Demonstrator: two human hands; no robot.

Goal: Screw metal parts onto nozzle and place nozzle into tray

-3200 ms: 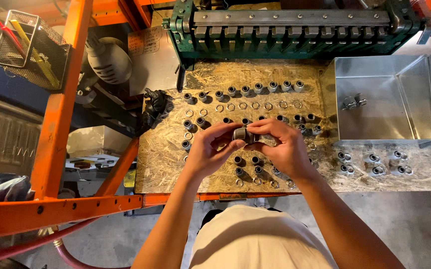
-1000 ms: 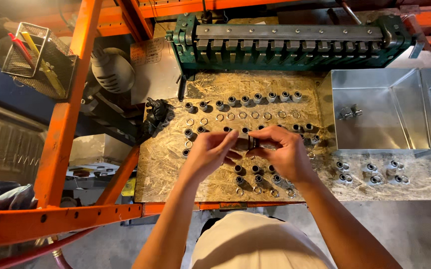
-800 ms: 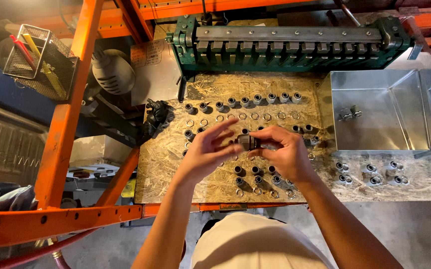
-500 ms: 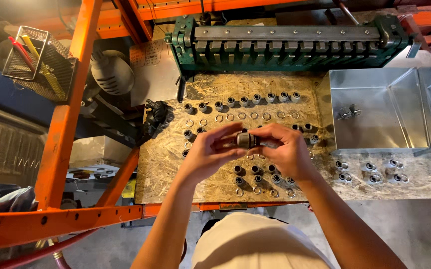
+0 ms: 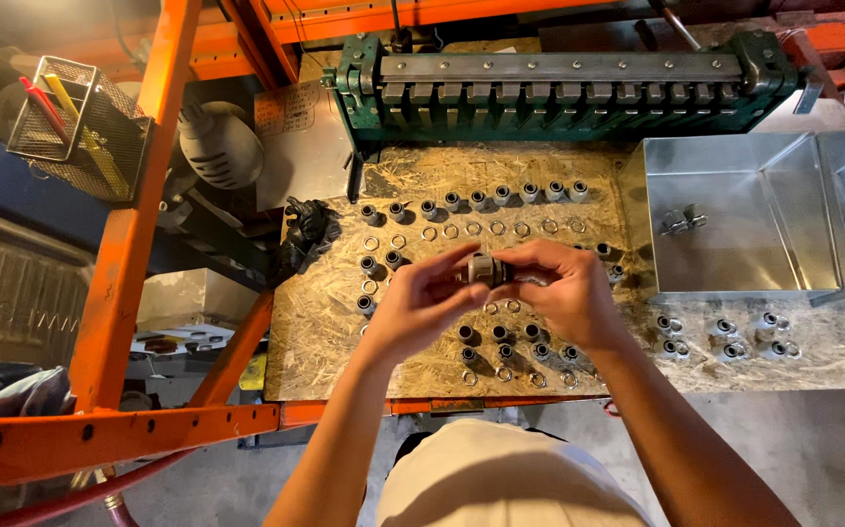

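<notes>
My left hand [image 5: 420, 304] and my right hand [image 5: 559, 293] meet over the middle of a chipboard bench [image 5: 329, 312]. Together they pinch a small dark metal fitting [image 5: 482, 270] by its two ends, held level just above the board. Beneath and around the hands lie rows of similar small metal fittings [image 5: 471, 201] and loose metal rings [image 5: 429, 233]. More fittings [image 5: 500, 337] sit just under my wrists.
A green metal bending machine [image 5: 559, 83] runs along the back of the bench. An open shiny metal tray [image 5: 735, 254] at the right holds one assembled part [image 5: 681, 222]. Several finished fittings [image 5: 725, 337] lie below it. Orange steel frame beams [image 5: 129, 244] and a wire basket [image 5: 76, 127] stand at left.
Both hands stayed over the bench middle with the fitting between them. The left-hand fingers shifted around the fitting, spreading then closing again. Nothing was put down.
</notes>
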